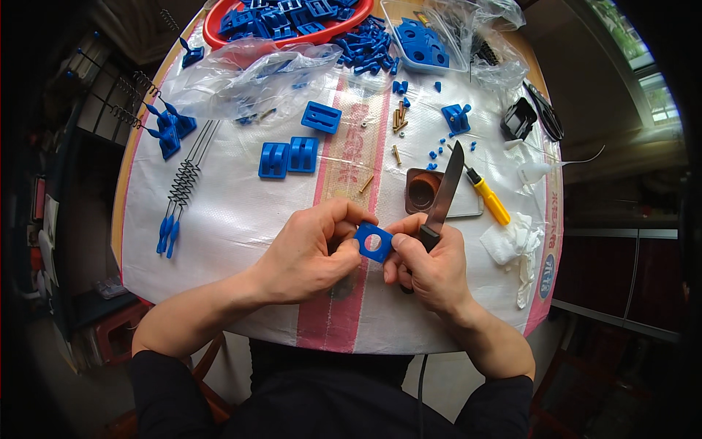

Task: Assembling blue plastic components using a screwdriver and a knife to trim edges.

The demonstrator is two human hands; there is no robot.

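Near the table's front edge, a small blue plastic plate with a round hole point(365, 229) is held between my two hands. My left hand point(311, 249) is closed in a pinch on its left edge. In my right hand point(435, 267) is a knife point(446, 192), its handle gripped in the palm and its blade pointing up and away. The thumb and fingertips of that hand also touch the plate's right side. Beyond it lie blue slotted blocks point(303, 154), another slotted block point(322, 117) and a loose brass screw point(366, 184).
A brown dish point(422, 192) and yellow-handled screwdriver point(491, 199) lie right, beside crumpled tissue point(512, 241). Spring-like wires with blue ends point(183, 186) lie left. Farther back are a red basin point(212, 29) of blue parts, a clear tub point(451, 64) and plastic bags point(241, 77).
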